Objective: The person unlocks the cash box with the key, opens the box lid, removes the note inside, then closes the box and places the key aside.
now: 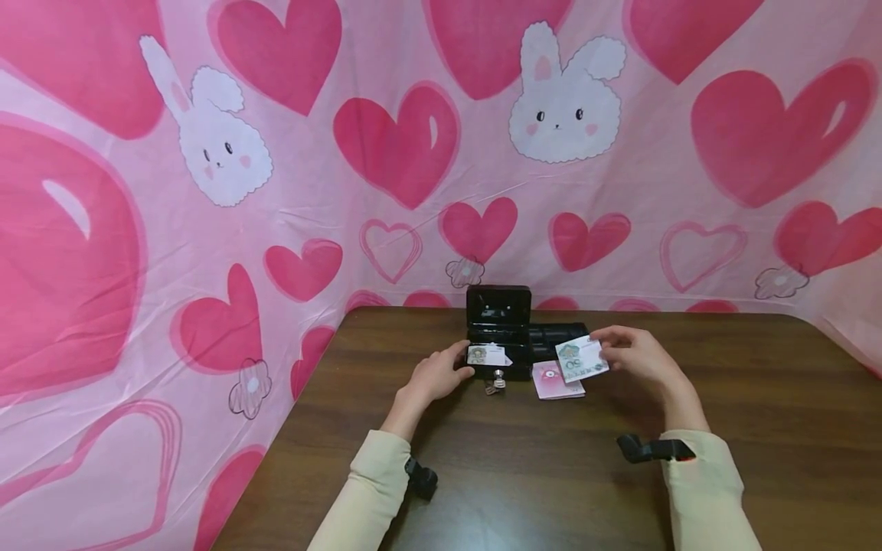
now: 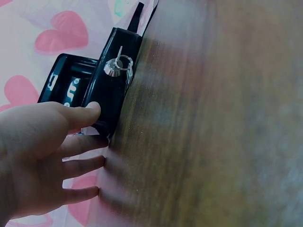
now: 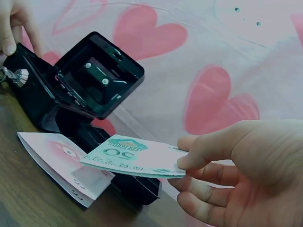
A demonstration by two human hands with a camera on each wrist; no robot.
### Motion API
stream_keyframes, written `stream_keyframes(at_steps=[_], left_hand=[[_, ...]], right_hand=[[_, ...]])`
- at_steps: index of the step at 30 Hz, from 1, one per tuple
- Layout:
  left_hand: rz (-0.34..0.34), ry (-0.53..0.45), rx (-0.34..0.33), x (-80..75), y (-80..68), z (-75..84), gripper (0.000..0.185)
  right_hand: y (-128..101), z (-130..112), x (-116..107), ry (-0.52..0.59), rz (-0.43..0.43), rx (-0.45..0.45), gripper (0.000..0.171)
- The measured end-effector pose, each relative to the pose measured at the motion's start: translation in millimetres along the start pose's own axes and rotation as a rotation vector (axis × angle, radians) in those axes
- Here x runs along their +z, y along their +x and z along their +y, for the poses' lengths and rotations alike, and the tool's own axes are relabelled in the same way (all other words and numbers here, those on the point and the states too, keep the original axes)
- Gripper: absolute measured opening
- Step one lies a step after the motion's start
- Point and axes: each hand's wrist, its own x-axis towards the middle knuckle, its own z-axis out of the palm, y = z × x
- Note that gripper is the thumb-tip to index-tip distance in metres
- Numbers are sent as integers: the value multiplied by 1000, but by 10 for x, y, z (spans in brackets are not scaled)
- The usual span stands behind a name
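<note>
A small black cash box (image 1: 499, 374) stands on the table with its lid (image 1: 499, 305) raised; folded banknotes (image 1: 486, 354) lie inside. My left hand (image 1: 437, 375) grips the box's left front corner, its thumb (image 2: 93, 112) on the front face. A key with a ring (image 2: 124, 65) sticks out of the front lock. My right hand (image 1: 641, 358) pinches a folded green 50 banknote (image 3: 128, 156) by its right edge, thumb on top. That note overlaps a folded pink banknote (image 3: 61, 163) lying right of the box.
A black tray with compartments (image 1: 551, 334) sits right behind the box's right side, partly hidden by the green note. The brown wooden table (image 1: 551, 474) reaches back to a pink cloth (image 1: 386, 69) printed with hearts and rabbits. Dark cameras (image 1: 422, 479) are strapped at both wrists.
</note>
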Motion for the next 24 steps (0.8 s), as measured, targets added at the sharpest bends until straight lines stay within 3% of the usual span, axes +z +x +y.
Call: stream_keyframes(at_steps=[24], left_hand=[[-2, 0, -6, 13, 26, -7, 57]], right_hand=[[-32, 210, -82, -87, -56, 185, 42]])
